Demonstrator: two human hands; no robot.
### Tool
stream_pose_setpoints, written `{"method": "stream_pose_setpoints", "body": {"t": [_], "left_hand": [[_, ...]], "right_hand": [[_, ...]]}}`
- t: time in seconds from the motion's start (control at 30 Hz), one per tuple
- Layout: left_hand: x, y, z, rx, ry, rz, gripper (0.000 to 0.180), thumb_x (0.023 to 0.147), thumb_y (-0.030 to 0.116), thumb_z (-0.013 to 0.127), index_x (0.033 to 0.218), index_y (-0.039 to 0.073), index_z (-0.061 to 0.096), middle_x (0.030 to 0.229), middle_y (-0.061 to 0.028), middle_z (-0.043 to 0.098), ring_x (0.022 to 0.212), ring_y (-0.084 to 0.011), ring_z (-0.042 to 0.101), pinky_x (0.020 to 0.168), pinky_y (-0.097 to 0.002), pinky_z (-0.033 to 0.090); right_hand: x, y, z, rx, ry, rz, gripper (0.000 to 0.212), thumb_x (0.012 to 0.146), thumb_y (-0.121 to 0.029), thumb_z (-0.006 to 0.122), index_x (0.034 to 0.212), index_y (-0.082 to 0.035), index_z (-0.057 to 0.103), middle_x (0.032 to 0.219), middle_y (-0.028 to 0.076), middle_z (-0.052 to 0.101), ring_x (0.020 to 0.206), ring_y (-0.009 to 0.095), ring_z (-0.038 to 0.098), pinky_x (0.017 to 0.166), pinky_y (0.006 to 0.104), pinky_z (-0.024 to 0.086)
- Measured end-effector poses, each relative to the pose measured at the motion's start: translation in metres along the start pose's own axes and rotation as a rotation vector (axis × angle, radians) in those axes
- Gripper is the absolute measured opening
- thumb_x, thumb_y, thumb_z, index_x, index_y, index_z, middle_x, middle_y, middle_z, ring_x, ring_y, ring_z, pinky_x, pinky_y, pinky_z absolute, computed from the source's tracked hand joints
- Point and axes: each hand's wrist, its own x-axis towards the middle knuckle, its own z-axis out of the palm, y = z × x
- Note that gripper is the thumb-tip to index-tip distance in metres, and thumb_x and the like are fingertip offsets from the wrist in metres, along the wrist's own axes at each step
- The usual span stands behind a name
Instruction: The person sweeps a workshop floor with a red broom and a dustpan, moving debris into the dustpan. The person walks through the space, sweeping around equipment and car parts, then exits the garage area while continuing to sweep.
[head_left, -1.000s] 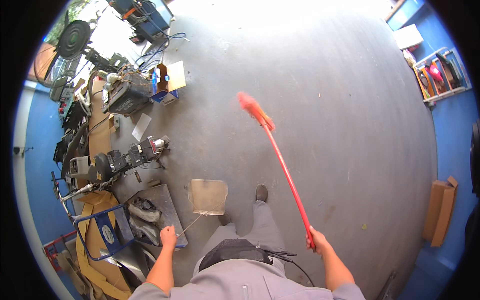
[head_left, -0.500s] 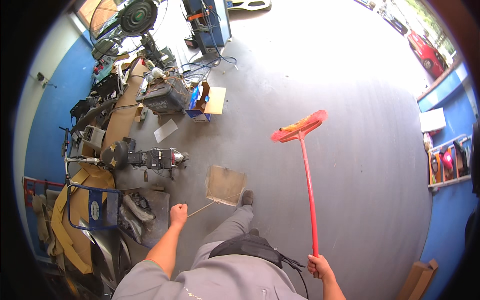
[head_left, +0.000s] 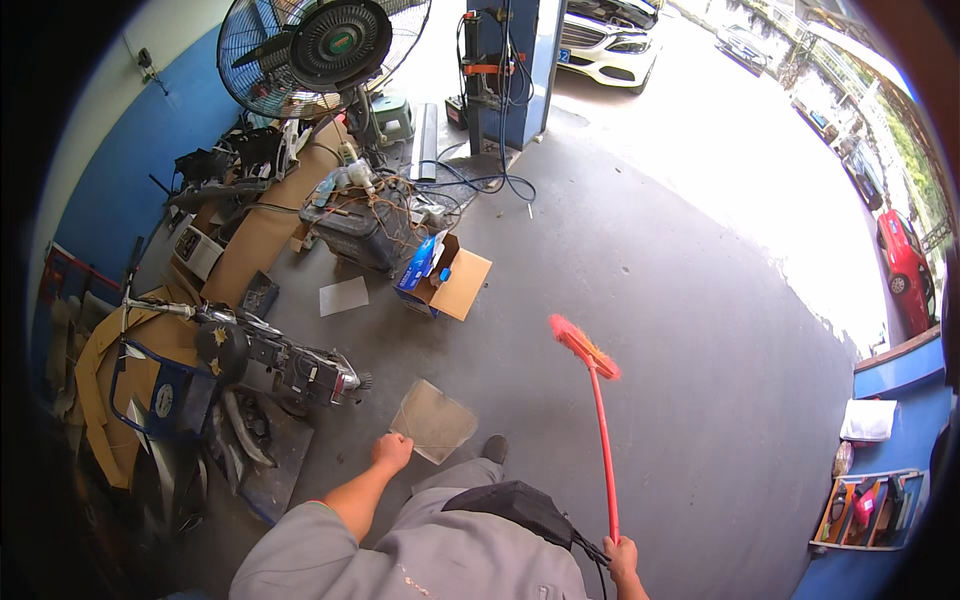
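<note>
My right hand (head_left: 622,557), at the lower right, is closed around the lower end of a red broom (head_left: 604,440). Its handle runs forward to a head with pink-red and yellowish bristles, held out over the grey floor and tilted. My left hand (head_left: 392,452) is a closed fist, gripping the thin handle of a dustpan (head_left: 440,412). The dustpan's square, dull brownish pan is just beyond that hand, near my dark shoe (head_left: 495,448); most of its handle is hidden by the hand.
On the left lie a small scooter frame (head_left: 300,362), cardboard and vehicle parts. Farther off are an opened blue box (head_left: 445,278), a black case (head_left: 360,235), a large fan (head_left: 340,45) and a blue post with cables (head_left: 490,85). A tool rack (head_left: 868,510) stands by the right wall.
The view has turned and tipped up, showing more of the white car. The broom head has swung round to a different slant and sits nearer. The left hand is closer to the pan.
</note>
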Motion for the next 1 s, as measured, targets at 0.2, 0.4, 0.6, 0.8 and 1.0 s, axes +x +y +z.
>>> {"method": "stream_pose_setpoints", "body": {"t": [0.2,0.4,0.6,0.8,1.0], "left_hand": [[0.026,0.035,-0.020,-0.016,-0.004,-0.176,0.033,0.080,0.031,0.056,0.071,0.001,0.066,0.082,-0.0238,0.066,0.077,-0.0425,0.064,0.070,-0.0508,0.049],[0.041,0.087,-0.012,-0.095,0.128,-0.288,0.033,0.082,0.025,0.058,0.067,-0.004,0.058,0.068,-0.0259,0.059,0.062,-0.0422,0.058,0.059,-0.0487,0.045],[0.059,0.193,-0.003,-0.166,0.186,-0.475,0.035,0.084,0.021,0.061,0.065,-0.006,0.047,0.057,-0.0229,0.047,0.049,-0.0332,0.042,0.052,-0.0449,0.037],[0.117,0.279,0.006,-0.214,0.141,-0.570,0.036,0.085,0.019,0.060,0.065,-0.006,0.045,0.055,-0.0209,0.042,0.049,-0.0261,0.035,0.050,-0.0437,0.034],[0.154,0.303,0.009,-0.275,0.111,-0.558,0.034,0.085,0.017,0.058,0.064,-0.006,0.046,0.054,-0.0194,0.042,0.049,-0.0215,0.037,0.050,-0.0423,0.034]], "right_hand": [[0.222,-0.136,-0.043,-0.150,-0.050,-0.175,0.041,0.092,-0.035,0.059,0.083,0.004,0.068,0.061,0.015,0.063,0.056,0.028,0.065,0.053,0.0428,0.050],[0.467,-0.392,-0.010,-0.123,-0.146,-0.243,0.042,0.094,-0.035,0.054,0.082,0.003,0.066,0.061,0.013,0.061,0.052,0.026,0.061,0.049,0.0405,0.048],[0.660,-0.652,0.062,-0.136,-0.301,-0.430,0.034,0.089,-0.020,0.047,0.083,0.007,0.067,0.070,0.022,0.067,0.065,0.034,0.069,0.060,0.0417,0.053],[0.728,-0.732,0.108,0.442,-0.645,0.057,0.027,0.100,-0.025,0.044,0.088,-0.003,0.053,0.061,0.008,0.053,0.043,0.020,0.049,0.038,0.0313,0.040],[0.704,-0.524,0.000,-0.309,-0.534,-0.230,0.041,0.102,-0.033,0.043,0.097,0.005,0.057,0.071,0.023,0.065,0.061,0.038,0.067,0.055,0.0465,0.053]]}}
